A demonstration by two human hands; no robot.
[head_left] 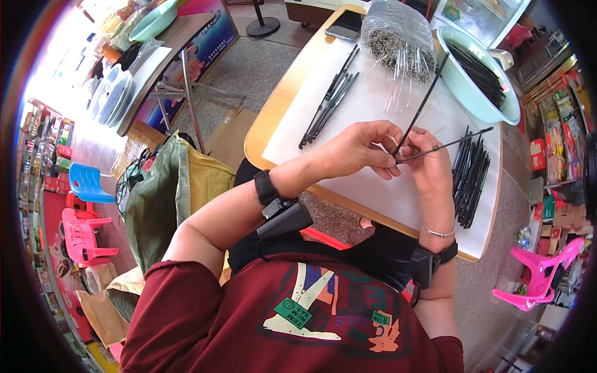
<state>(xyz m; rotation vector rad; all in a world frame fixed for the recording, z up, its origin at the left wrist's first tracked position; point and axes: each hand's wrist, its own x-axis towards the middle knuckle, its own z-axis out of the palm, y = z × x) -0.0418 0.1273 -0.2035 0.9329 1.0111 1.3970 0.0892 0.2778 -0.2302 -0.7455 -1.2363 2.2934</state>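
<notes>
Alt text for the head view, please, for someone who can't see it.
A person's fingers hold two thin black rods above a table. More rods lie left and right; beyond are a plastic-wrapped wire bundle and a pale green basin.

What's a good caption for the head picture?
Left hand and right hand hold two thin black rods over a table.

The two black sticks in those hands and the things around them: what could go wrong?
The two black sticks might slip, because the fingers seem to pinch them near one end and the rest sticks out. The phone lies close to the table's edge, so a bump could knock it off. The thin wires poking out of the plastic bag could prick an arm reaching past.
</notes>
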